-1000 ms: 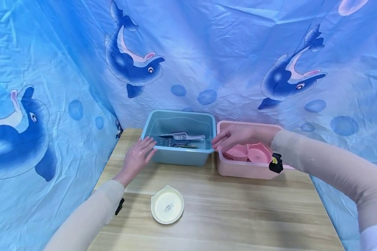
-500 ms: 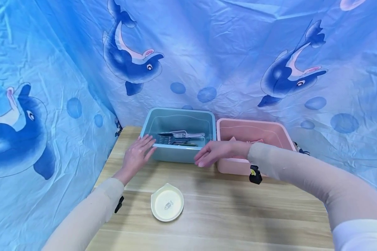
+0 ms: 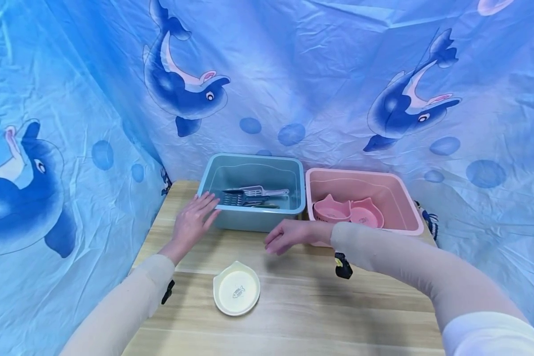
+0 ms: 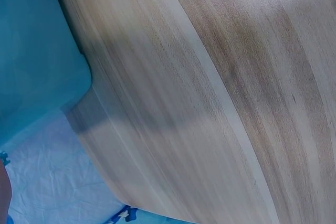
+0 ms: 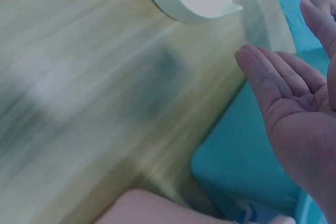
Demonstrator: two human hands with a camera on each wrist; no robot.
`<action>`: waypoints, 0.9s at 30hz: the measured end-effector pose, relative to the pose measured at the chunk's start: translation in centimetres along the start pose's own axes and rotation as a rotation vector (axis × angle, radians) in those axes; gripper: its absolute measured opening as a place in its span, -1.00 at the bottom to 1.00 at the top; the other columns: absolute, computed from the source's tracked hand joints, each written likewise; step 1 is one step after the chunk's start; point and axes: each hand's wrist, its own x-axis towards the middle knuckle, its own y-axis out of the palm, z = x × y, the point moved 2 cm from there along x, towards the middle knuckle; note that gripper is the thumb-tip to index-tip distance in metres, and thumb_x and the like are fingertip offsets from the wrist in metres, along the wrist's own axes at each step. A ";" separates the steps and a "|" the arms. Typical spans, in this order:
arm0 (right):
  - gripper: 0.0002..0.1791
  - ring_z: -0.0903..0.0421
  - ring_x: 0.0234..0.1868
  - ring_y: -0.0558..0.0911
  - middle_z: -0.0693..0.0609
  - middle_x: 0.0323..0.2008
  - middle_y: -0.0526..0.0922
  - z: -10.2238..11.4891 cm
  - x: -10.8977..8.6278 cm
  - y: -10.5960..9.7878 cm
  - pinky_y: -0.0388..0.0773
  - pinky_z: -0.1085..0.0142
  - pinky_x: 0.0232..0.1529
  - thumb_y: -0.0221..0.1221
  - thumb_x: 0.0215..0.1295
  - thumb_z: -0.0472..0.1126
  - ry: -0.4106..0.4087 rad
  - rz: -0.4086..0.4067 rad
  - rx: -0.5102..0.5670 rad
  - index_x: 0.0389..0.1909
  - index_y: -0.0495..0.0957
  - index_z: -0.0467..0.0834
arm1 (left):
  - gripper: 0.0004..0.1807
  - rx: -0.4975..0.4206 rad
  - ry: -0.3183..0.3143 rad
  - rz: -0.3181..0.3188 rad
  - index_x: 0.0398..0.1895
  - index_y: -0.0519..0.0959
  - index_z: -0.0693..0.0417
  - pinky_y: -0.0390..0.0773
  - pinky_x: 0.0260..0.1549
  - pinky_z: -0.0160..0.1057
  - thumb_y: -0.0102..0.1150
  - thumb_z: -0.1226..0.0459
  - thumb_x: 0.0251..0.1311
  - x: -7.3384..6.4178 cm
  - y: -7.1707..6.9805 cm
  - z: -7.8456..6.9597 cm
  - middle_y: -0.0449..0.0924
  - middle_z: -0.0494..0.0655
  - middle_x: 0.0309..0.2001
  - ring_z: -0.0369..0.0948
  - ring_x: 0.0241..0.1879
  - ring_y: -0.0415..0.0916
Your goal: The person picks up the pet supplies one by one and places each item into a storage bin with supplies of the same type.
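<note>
My left hand [image 3: 193, 221] rests with straight fingers on the front left rim of the blue bin [image 3: 249, 221]. Inside that bin lie a pale slotted scoop [image 3: 273, 192] and a dark slotted scoop [image 3: 236, 199]. Over the table in front of the bins, my right hand [image 3: 287, 236] holds nothing; its palm and loosely bent fingers [image 5: 273, 74] show in the right wrist view. Nearer to me is a cream cat-ear bowl [image 3: 237, 291] with a fish drawing, apart from both hands.
Beside the blue bin stands a pink bin [image 3: 416, 225] holding pink cat-ear bowls [image 3: 367, 213]. The wooden table [image 3: 293, 316] reaches up to a blue dolphin-print curtain [image 3: 329, 99] behind the bins and on both sides.
My right hand has moved from the pink bin's left rim down and left toward the cream bowl, uncovering the pink bowls. My left hand stays on the blue bin's rim.
</note>
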 end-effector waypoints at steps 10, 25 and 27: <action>-0.43 0.11 0.17 0.74 -0.10 0.21 0.75 -3.0 3.1 3.3 0.71 0.19 0.25 0.39 0.45 -0.13 -0.009 -0.059 -0.008 0.34 0.58 -0.36 | -0.48 0.010 0.005 0.003 0.32 0.67 0.08 0.38 0.52 0.11 0.48 0.17 0.32 -0.1 0.0 0.0 0.63 0.13 0.34 0.08 0.41 0.52; -0.45 0.15 -0.03 0.78 -0.07 0.07 0.81 -5.1 5.5 7.1 0.78 0.22 0.08 0.49 0.32 -0.17 0.018 -0.151 0.055 0.26 0.66 -0.32 | -0.52 -0.005 0.018 -0.051 0.28 0.69 0.09 0.42 0.50 0.12 0.48 0.19 0.33 -0.3 0.3 0.1 0.64 0.12 0.33 0.09 0.39 0.54; -0.49 0.17 -0.04 0.77 -0.05 0.06 0.81 -5.2 5.7 7.4 0.78 0.23 0.08 0.49 0.32 -0.17 0.024 -0.155 0.055 0.23 0.69 -0.29 | -0.51 -0.006 0.022 -0.055 0.29 0.69 0.09 0.42 0.50 0.12 0.48 0.19 0.32 -0.3 0.4 0.2 0.64 0.12 0.33 0.09 0.39 0.54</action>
